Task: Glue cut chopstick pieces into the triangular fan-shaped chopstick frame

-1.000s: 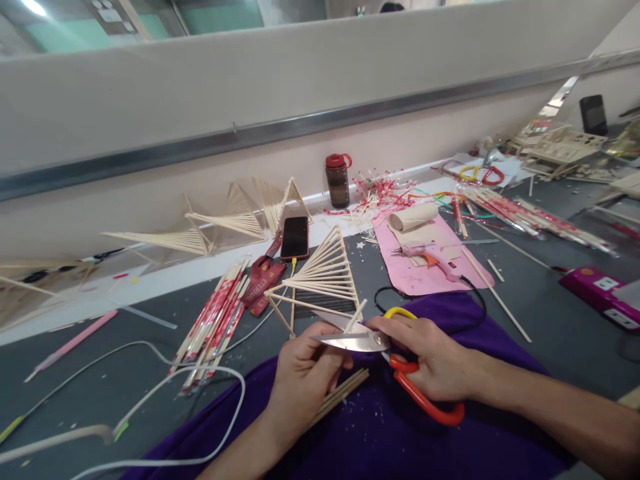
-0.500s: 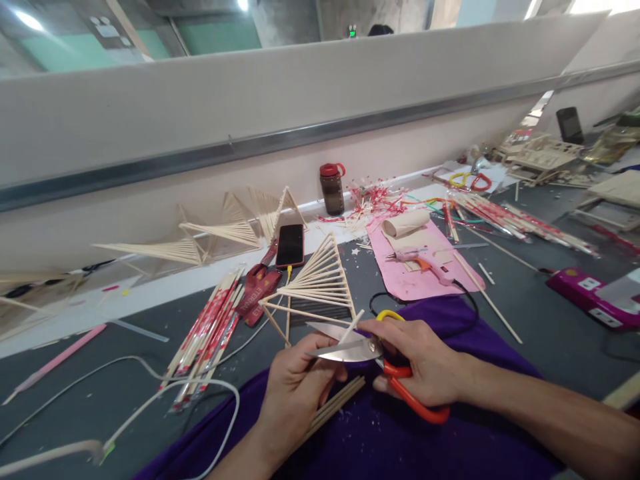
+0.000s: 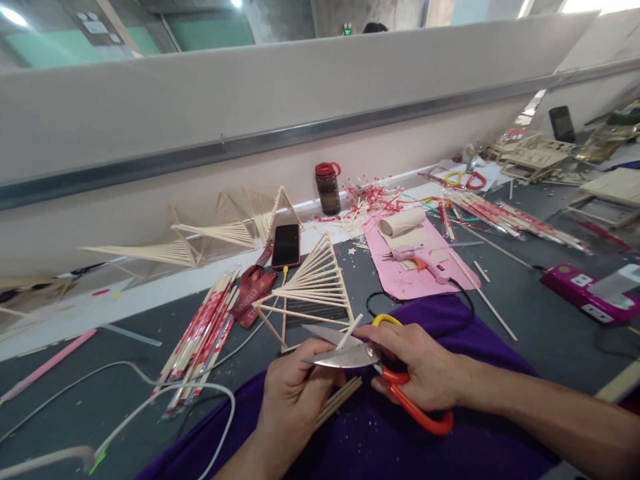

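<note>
My right hand [image 3: 419, 365] is closed round the scissors [image 3: 345, 355], which have one yellow and one red-orange handle. Their blades stand apart, with a pale wooden stick [image 3: 351, 331] between them. Pinched in the fingers of my left hand [image 3: 295, 392], that stick slants up to the right. Several more wooden sticks [image 3: 341, 402] lie below, under the left palm; I cannot tell whether it grips them. Just beyond the blades stands a fan-shaped frame of glued sticks [image 3: 320, 283].
Wrapped chopsticks [image 3: 200, 343] lie left, beside a white cable [image 3: 227, 417]. A phone [image 3: 286, 245] and a bottle [image 3: 327, 190] are behind the frame. A pink glue gun [image 3: 420, 261] rests on a pink sheet [image 3: 395, 288]. Purple cloth [image 3: 480, 400] covers the near edge.
The view has shifted slightly, so the table things sit a little further left. Both hands, the stick and the scissors keep nearly the same pose; the red-orange handle sits slightly lower.
</note>
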{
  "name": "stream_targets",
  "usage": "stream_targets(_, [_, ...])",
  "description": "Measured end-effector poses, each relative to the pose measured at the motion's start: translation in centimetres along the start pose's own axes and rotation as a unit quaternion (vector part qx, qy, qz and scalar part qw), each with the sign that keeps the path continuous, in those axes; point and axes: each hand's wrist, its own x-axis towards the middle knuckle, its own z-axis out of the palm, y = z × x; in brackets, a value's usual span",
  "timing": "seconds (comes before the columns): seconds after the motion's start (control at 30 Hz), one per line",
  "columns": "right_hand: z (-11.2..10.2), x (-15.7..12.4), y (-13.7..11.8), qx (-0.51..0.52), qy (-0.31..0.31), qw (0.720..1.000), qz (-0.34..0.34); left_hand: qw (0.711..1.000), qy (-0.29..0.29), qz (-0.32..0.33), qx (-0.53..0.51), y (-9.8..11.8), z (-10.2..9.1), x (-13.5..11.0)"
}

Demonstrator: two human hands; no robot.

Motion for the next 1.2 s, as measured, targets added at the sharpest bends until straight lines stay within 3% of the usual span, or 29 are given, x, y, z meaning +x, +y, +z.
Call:
stream_targets(0.17, [0.0, -0.1, 0.1, 0.020, -0.010, 1.000, -0.006, 1.000, 0.002, 0.022, -0.003, 0.1, 0.2, 0.2])
stream_targets(0.6, [-0.7, 0.0, 0.1, 0.020, 0.006, 0.999, -0.029, 1.000, 0.010, 0.007, -0.017, 0.3, 0.6, 0.3])
stream_targets(0.93, [-0.7, 0.3, 0.6, -0.011, 0.014, 0.999, -0.027, 0.998, -0.007, -0.054, -0.030, 0.4, -0.1, 0.7])
stream_targets(1.2, [-2.6, -0.3, -1.2, -0.048, 0.004, 0.999, -0.004, 0.990, -0.029, -0.101, -0.095, 1.4, -0.3, 0.1])
